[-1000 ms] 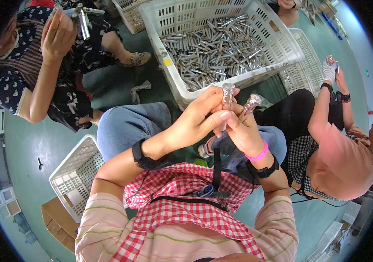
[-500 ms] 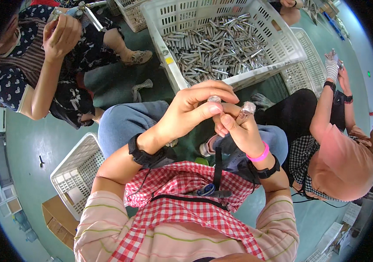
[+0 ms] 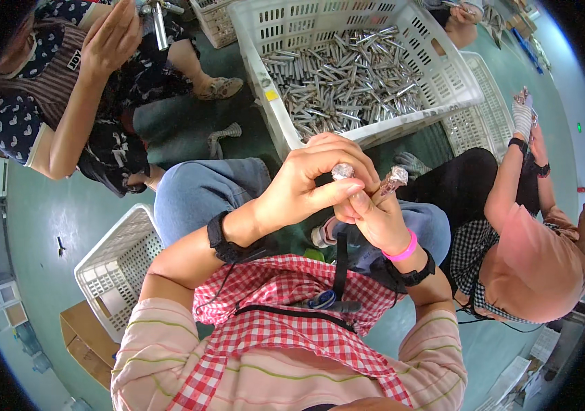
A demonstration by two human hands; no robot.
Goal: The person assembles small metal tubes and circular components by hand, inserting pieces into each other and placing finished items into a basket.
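Observation:
Above my lap my two hands meet, fingers closed and touching. My left hand (image 3: 309,179) grips a small silvery piece with a rounded, foil-like end (image 3: 341,171) showing between thumb and fingers. From my right hand (image 3: 381,218) sticks out a second silvery piece, whose crinkled, clear-and-brownish end (image 3: 395,178) rises beside the index finger. The rest of both pieces is hidden by my fingers. Just beyond my hands stands a white slotted plastic crate (image 3: 374,133) holding a heap of short silvery sticks (image 3: 347,75).
At the left a person (image 3: 53,103) handles a shiny metal rod (image 3: 161,29). Another person (image 3: 532,253) sits close at the right, one hand gloved. A white crate (image 3: 111,274) and a cardboard box (image 3: 87,339) stand at my left. Striped gloves (image 3: 224,137) lie on the floor.
Both hands have dropped slightly and drawn closer together, the silvery ends shifting a little right. The left-hand person's raised hand has moved up and right.

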